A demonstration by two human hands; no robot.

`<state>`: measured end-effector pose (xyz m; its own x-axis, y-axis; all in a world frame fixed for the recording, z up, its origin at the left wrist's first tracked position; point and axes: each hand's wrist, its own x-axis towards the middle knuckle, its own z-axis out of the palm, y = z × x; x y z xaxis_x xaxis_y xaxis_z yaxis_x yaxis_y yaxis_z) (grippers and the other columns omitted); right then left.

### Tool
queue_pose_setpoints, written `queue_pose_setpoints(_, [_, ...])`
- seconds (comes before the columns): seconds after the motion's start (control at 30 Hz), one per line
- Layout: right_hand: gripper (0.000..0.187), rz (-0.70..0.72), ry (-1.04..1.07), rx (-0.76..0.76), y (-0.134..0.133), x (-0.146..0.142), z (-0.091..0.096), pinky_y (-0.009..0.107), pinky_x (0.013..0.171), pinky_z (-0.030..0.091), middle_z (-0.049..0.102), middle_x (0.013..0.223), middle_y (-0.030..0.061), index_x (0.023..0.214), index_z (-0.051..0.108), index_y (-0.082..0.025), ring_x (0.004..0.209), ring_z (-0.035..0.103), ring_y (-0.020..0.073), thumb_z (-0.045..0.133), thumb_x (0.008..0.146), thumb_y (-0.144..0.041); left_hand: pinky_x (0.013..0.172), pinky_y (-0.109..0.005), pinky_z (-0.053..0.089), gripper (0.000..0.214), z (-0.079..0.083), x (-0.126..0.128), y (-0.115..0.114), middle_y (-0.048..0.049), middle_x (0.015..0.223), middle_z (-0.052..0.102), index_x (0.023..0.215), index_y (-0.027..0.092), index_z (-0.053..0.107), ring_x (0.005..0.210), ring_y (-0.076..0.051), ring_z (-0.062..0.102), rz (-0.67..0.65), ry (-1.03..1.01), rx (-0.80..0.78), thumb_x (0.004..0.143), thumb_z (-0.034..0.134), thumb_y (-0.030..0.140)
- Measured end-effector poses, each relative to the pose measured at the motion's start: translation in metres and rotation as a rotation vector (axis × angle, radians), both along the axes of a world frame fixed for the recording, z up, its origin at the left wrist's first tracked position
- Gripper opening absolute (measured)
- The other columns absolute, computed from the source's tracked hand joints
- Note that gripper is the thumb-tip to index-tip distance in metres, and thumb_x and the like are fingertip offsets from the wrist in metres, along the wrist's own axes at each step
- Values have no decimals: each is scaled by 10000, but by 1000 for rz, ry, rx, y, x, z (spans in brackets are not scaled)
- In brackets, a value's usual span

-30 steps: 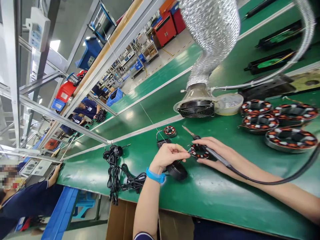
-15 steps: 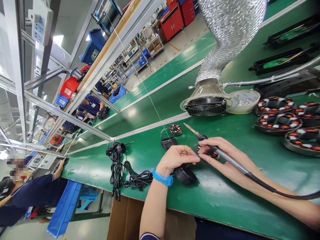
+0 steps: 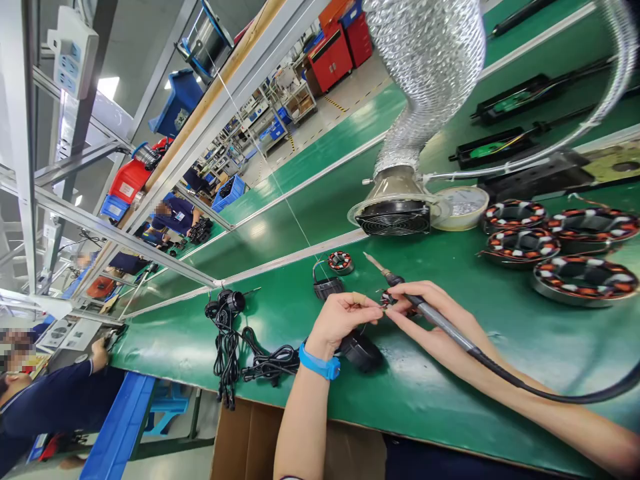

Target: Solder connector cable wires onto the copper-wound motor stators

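My left hand, with a blue wristband, is pinched at its fingertips on fine wires beside a small stator with copper windings. My right hand lies around that small stator and carries a soldering iron along its fingers, tip pointing up and left, its black cable trailing right. The stator is mostly hidden between the two hands. A black round fan housing rests under my left wrist on the green bench.
A fume extractor fan on a silver flexible duct stands behind my hands. Several large stators lie at right beside a white dish. Another small stator, a black part and bundled black cables lie left. Other workers sit along the line.
My hands have drawn closer together around the small stator, my left fingertips now pinching at its edge. The view shifted slightly; the soldering iron stays in my right hand.
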<state>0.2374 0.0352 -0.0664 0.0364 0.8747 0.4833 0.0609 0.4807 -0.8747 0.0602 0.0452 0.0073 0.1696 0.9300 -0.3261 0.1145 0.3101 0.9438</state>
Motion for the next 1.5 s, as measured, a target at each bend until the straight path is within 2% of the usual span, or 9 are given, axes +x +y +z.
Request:
queue_pose_setpoints(0.23, [250,-67,-42,-20,-8,-3,-9,423,884,655,731,1103,55,1158,687,-303,886,748,227,694,990,-489,625,-252,389,622,-2,0,-3,3,624,637,730,116,748,611,-84,524,61,5,-14,418,1057,556])
queue_pose_setpoints(0.37, [251,-110,-82,75,-8,1,-2,449,922,639,720,1107,60,1214,679,-327,949,743,250,711,989,-432,607,-248,336,642,-6,-2,-4,-1,643,645,751,110,753,606,-76,494,74,6,-40,393,1057,548])
queue_pose_setpoints(0.5, [323,-74,-130,149,1,-2,6,402,912,648,710,1156,70,1296,675,-332,990,755,235,719,991,-427,692,-269,404,629,-10,1,-6,-7,687,659,734,113,730,669,-100,532,13,-11,-29,402,1037,551])
queue_pose_setpoints(0.67, [235,-29,-167,224,9,-14,2,294,836,640,668,1151,56,1265,695,-311,890,752,158,646,1037,-340,660,-259,315,466,-14,4,-14,51,604,484,665,126,642,644,-76,376,-74,110,53,613,940,480])
queue_pose_setpoints(0.8, [253,-35,-268,275,7,-20,-6,282,823,632,677,1135,64,1277,697,-311,962,756,177,562,1065,-280,622,-261,223,357,-20,3,-18,68,604,370,641,165,529,637,-74,285,-94,231,89,715,827,348])
queue_pose_setpoints(1.1, [290,4,-209,226,2,-25,-5,270,837,631,682,1130,37,1276,684,-328,903,729,151,562,1039,-213,667,-243,334,342,-22,8,-19,40,668,483,704,161,562,688,-106,411,-13,296,95,708,876,297])
queue_pose_setpoints(1.27, [273,-5,-202,235,2,-22,0,257,802,624,680,1067,32,1263,669,-328,938,734,159,547,1048,-211,638,-254,279,431,-16,8,-22,47,633,456,651,160,564,651,-88,340,-12,257,112,701,890,437])
queue_pose_setpoints(1.4, [315,13,-192,264,7,-14,-1,239,793,617,671,1090,41,1332,636,-320,907,734,138,507,1070,-200,667,-279,346,538,-7,7,-23,-5,689,610,720,137,682,656,-107,432,-1,201,86,619,931,602])
queue_pose_setpoints(1.5, [293,43,-182,261,8,-6,2,241,783,616,663,1061,44,1335,634,-298,847,720,129,505,1084,-222,711,-295,405,550,-1,6,-21,-50,767,692,773,122,743,703,-132,514,-24,209,102,619,947,609])
